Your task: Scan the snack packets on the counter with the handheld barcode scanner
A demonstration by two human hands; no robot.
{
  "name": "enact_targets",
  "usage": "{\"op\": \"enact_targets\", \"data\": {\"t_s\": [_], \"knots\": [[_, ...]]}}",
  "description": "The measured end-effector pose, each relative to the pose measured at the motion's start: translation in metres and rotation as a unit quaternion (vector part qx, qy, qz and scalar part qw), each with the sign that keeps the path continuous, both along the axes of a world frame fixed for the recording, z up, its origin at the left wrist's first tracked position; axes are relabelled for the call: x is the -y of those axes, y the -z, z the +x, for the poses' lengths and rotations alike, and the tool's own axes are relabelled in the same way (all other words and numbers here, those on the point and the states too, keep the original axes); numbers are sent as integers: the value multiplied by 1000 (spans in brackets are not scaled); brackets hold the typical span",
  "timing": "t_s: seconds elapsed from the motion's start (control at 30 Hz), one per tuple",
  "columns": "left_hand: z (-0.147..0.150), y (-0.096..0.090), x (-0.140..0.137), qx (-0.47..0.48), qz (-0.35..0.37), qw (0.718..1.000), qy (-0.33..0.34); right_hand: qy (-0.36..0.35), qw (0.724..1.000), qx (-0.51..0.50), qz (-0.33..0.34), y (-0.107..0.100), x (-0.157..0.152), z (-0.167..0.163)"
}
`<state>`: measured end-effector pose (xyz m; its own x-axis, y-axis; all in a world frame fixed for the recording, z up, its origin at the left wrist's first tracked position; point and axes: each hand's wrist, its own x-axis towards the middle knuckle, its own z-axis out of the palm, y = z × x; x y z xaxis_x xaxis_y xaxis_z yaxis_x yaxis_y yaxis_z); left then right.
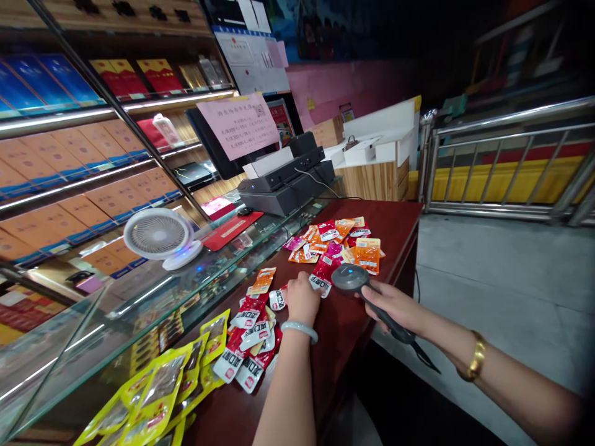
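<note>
My right hand [395,303] is wrapped round the handle of a dark barcode scanner [352,278], a small blue light glowing on its head. My left hand [303,296], a pale bangle on its wrist, is closed at a red-and-white snack packet [321,282] just left of the scanner; its fingertips are partly hidden. Another red-and-white packet [277,300] touches its left side. Below it lies a pile of red, white and orange packets [251,337]. Beyond both hands is a second heap of orange, red and pink packets [341,238].
Yellow packets [158,396] lie at the front left. A glass display counter [125,310] borders the red-brown tabletop [395,217]. On the glass stand a white fan [160,234] and a black cash-register unit [288,183]. Stocked shelves [69,173] rise behind; a metal railing [502,167] stands right.
</note>
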<state>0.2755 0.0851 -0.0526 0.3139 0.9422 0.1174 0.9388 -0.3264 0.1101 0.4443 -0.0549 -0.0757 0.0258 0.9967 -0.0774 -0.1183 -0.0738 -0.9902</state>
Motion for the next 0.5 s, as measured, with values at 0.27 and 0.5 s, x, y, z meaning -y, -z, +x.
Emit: {"op": "enact_targets", "data": {"t_s": [0.27, 0.5], "knots": [[-11, -5, -8, 28, -57, 998, -17, 18, 999, -15, 33, -13, -18, 0], [-20, -12, -13, 16, -55, 998, -32, 19, 999, -19, 38, -8, -16, 0]]}}
